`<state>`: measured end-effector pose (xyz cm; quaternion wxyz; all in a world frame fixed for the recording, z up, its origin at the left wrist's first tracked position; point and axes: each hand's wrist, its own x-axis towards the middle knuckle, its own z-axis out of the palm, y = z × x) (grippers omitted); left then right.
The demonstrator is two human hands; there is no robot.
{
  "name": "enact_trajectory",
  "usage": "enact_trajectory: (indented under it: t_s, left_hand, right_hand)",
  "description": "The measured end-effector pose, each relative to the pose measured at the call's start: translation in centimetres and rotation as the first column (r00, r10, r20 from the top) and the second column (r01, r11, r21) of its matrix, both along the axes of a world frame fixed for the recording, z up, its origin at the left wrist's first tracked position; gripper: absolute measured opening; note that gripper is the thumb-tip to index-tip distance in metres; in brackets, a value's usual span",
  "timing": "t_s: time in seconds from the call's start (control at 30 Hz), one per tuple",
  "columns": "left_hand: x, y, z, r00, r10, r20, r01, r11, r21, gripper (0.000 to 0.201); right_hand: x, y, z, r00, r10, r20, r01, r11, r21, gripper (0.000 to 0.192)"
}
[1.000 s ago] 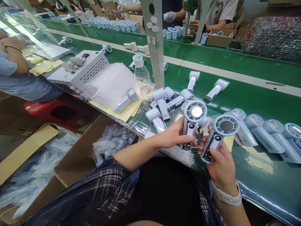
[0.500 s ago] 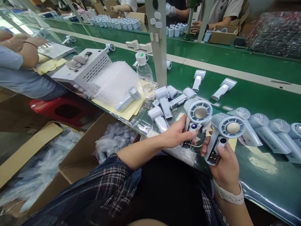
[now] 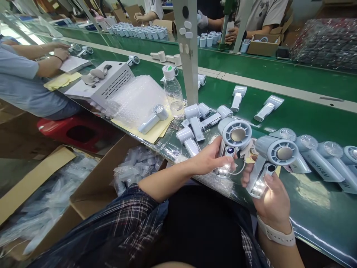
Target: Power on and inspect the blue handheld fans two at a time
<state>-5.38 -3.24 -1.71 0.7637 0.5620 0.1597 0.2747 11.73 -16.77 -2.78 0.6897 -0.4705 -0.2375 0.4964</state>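
1. Both fans have shifted a bit since a second ago: the right hand [image 3: 272, 203] has tipped its fan [image 3: 272, 160] so the round head now points further off to the right, and the little number that showed on its handle a second ago is gone, with a white glare low on the handle instead. The left one barely moved, just sits slightly higher.

2. Left hand [image 3: 210, 160] is wrapped around the handle of the other fan [image 3: 233, 139], thumb pressing low on the front where there's a bright glare. The small display above the thumb shows lit digits.

3. Right hand is closed on its handle too, thumb resting on the front just under the head.

4. The relation that matters: each fan stands up and away from its hand, head at the far end, handle running down into the palm. The left one's long axis is close to upright, the right one's leans to the right. The two heads are near each other but apart, left one slightly farther from the body.

5. A thin white cord [image 3: 240, 169] loops between the two hands; can't tell what it's attached to.

6. Beyond the right hand, a row of more fans [image 3: 309, 152] lies on the green bench [image 3: 306, 111], and beyond the left hand there's a loose pile of them [image 3: 195, 123] by a water bottle [image 3: 173, 93].

7. Other people's arms are at work well off to the left and across the bench.
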Motion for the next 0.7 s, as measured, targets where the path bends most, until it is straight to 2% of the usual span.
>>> enact_trajectory:
  t_s: [0.07,0.13,0.23,0.3,0.37,0.43,0.47,0.53,0.57,0.63,0.7]
  left_hand:
    - [0.1,0.2,-0.4,0.999,0.026,-0.037,-0.024,0.999,0.046,0.054]
    - [0.3,0.4,-0.9,0.986,0.117,-0.115,-0.103,0.988,0.116,0.053]
    - [0.3,0.5,-1.2,0.917,0.319,-0.24,-0.257,0.932,0.257,0.059]
    - [0.0,0.4,-0.9,0.869,0.425,-0.252,-0.334,0.881,0.334,0.06]
    - [-0.3,0.4,-0.5,0.861,0.46,-0.218,-0.351,0.847,0.398,0.051]
    - [-0.3,0.8,-0.2,0.871,0.45,-0.196,-0.323,0.827,0.459,0.038]
    - [-0.1,1.1,-0.3,0.869,0.445,-0.217,-0.302,0.823,0.481,0.032]
    - [0.5,2.0,-0.8,0.836,0.451,-0.314,-0.256,0.825,0.504,0.027]
    - [0.9,2.5,-1.1,0.81,0.454,-0.37,-0.229,0.827,0.513,0.031]
    - [1.6,3.1,-1.7,0.778,0.446,-0.442,-0.168,0.826,0.539,0.046]
    - [1.9,3.4,-2.0,0.788,0.414,-0.456,-0.122,0.831,0.543,0.052]
  right_hand:
    - [0.1,0.2,-0.4,1.0,-0.024,0.018,0.024,1.0,-0.004,0.036]
    - [0.4,0.6,-0.8,0.998,-0.055,0.039,0.056,0.998,-0.026,0.035]
    - [1.4,0.7,-0.5,0.992,-0.069,0.106,0.071,0.997,-0.013,0.045]
    - [2.4,0.2,0.6,0.974,-0.11,0.199,0.096,0.992,0.079,0.054]
    - [3.3,-0.6,1.7,0.902,-0.278,0.329,0.201,0.947,0.25,0.055]
    - [4.1,-1.4,2.0,0.755,-0.462,0.465,0.314,0.878,0.362,0.052]
    - [4.4,-1.6,1.6,0.685,-0.484,0.545,0.343,0.874,0.345,0.05]
    - [4.9,-1.7,-0.3,0.62,-0.379,0.688,0.353,0.917,0.187,0.05]
    - [5.1,-1.6,-1.6,0.624,-0.296,0.723,0.342,0.936,0.088,0.049]
    - [5.4,-1.3,-4.0,0.682,-0.18,0.708,0.311,0.948,-0.059,0.046]
    - [5.5,-1.0,-5.4,0.745,-0.166,0.646,0.319,0.939,-0.127,0.044]
